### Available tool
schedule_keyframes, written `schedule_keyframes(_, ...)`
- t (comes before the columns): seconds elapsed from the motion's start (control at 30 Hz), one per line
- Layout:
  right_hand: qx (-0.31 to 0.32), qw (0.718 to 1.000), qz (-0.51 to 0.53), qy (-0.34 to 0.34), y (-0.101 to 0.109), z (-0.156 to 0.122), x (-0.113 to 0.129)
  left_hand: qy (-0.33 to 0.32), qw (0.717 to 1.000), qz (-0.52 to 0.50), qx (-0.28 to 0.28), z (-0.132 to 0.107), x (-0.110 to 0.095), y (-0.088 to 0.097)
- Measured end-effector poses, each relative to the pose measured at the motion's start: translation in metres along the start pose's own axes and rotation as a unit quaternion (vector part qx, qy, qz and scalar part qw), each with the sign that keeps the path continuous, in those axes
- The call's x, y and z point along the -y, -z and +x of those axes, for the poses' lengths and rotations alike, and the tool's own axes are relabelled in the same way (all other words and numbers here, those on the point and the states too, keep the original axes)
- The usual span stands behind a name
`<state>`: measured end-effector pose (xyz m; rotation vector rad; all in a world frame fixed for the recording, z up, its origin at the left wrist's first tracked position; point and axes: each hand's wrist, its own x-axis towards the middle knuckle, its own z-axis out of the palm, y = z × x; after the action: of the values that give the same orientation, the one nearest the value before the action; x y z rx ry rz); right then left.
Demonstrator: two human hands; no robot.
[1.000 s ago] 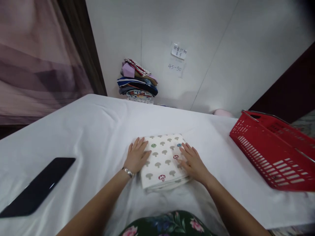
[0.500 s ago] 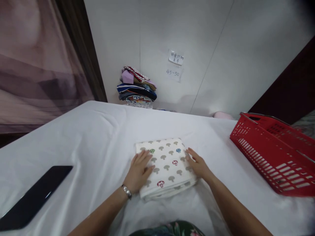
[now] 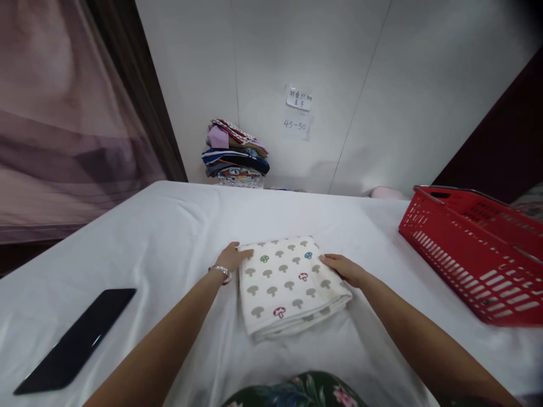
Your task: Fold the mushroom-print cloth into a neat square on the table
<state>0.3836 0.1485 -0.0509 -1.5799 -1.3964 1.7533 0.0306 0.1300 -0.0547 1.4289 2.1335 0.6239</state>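
In the head view, the folded mushroom-print cloth (image 3: 288, 280) is laid on the tabletop (image 3: 173, 243), its left edge touched by the left hand (image 3: 231, 258), its right by the right hand (image 3: 348, 269); whether the fingers (image 3: 333, 258) are closed cannot be told. The contents of the red basket (image 3: 458, 263) are hidden.

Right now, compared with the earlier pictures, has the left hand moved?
Yes, the left hand has moved forward, away from the body, nearer to the stacked fabrics.

A white mushroom-print cloth (image 3: 283, 282), folded into a layered rectangle, lies flat on white sheeting (image 3: 178, 237).
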Motion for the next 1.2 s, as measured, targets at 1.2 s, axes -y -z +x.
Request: schedule_keyframes(1.2,0.041,0.953,0.29,0.082,-0.041,0.022,-0.007,-0.45,0.883,0.134,-0.013,-0.063,-0.085,-0.088)
